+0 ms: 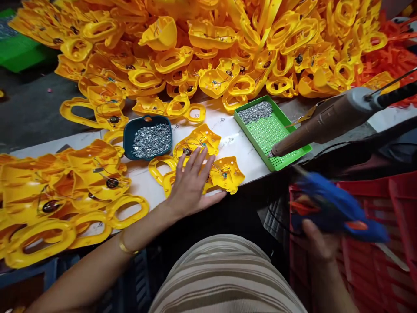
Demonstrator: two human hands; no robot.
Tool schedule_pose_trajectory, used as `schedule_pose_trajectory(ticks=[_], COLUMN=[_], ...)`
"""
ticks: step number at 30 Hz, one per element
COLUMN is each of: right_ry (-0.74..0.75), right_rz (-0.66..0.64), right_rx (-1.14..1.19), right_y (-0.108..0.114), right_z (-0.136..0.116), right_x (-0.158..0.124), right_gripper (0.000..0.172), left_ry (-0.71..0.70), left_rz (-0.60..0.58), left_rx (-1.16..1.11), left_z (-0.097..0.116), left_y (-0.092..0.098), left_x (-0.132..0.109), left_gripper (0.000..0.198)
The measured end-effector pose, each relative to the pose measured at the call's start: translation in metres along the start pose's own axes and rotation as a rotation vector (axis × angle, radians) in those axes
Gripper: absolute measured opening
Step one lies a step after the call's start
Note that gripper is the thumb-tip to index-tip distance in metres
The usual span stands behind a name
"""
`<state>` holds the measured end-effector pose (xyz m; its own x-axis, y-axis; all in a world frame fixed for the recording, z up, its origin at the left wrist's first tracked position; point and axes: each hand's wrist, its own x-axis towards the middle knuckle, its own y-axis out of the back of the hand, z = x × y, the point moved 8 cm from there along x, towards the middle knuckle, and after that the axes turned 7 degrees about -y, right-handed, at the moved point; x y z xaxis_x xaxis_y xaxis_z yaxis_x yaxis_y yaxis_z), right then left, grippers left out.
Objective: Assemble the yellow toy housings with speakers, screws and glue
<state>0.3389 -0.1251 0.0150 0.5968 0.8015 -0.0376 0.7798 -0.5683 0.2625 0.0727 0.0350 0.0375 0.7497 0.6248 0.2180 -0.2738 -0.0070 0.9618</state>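
Observation:
My left hand [189, 189] lies with fingers spread over a yellow plastic shell half [228, 174] with thin wires and a small circuit board in it. Just behind that sits another yellow shell half [208, 137], with a dark round part and wires, close to my fingertips. In my right hand [321, 243] is a blue hot glue gun [345, 211], blurred by motion. Its nozzle points up and left, and a pale glue stick [392, 256] juts from its rear. The glue gun is off the table's right front edge, apart from the shells.
A dark blue bowl [127, 141] of small screws and a green perforated tray [252, 141] with more screws stand on the white table [243, 152]. An electric screwdriver [312, 126] hangs over the tray. Yellow shells [211, 34] heap behind and left; a red crate [368, 278] stands right.

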Motion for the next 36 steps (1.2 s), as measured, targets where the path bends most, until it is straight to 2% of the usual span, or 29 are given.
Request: schedule_pose_trajectory(ticks=[4, 7, 10, 15, 18, 24, 36], right_ry=[-0.079, -0.167, -0.254, -0.382, -0.404, -0.412, -0.434], right_rz=[-0.289, -0.461, -0.543, -0.507, -0.476, -0.563, -0.617], right_rx=[0.002, 0.131, 0.241, 0.226, 0.18, 0.093, 0.0], right_y=[-0.046, -0.072, -0.086, -0.078, -0.069, -0.069, -0.072], right_z=[0.015, 0.017, 0.019, 0.019, 0.019, 0.028, 0.032], right_x=[-0.004, -0.01, -0.016, -0.017, -0.01, -0.008, -0.008], right_gripper=[0.026, 0.029, 0.034, 0.037, 0.04, 0.038, 0.038], left_ry=[-0.003, -0.008, -0.004, -0.005, 0.028, 0.087, 0.075], left_rz=[-0.034, -0.031, 0.0, -0.061, -0.111, -0.168, -0.144], left_rx=[-0.045, -0.063, -0.073, -0.098, -0.112, -0.112, -0.1], left_z=[0.022, 0.026, 0.021, 0.024, 0.026, 0.025, 0.029], left_y=[-0.026, -0.038, -0.041, -0.039, -0.04, -0.044, -0.043], left_x=[0.034, 0.039, 0.037, 0.035, 0.033, 0.034, 0.034], left_gripper=[0.099, 0.096, 0.093, 0.093, 0.093, 0.09, 0.091])
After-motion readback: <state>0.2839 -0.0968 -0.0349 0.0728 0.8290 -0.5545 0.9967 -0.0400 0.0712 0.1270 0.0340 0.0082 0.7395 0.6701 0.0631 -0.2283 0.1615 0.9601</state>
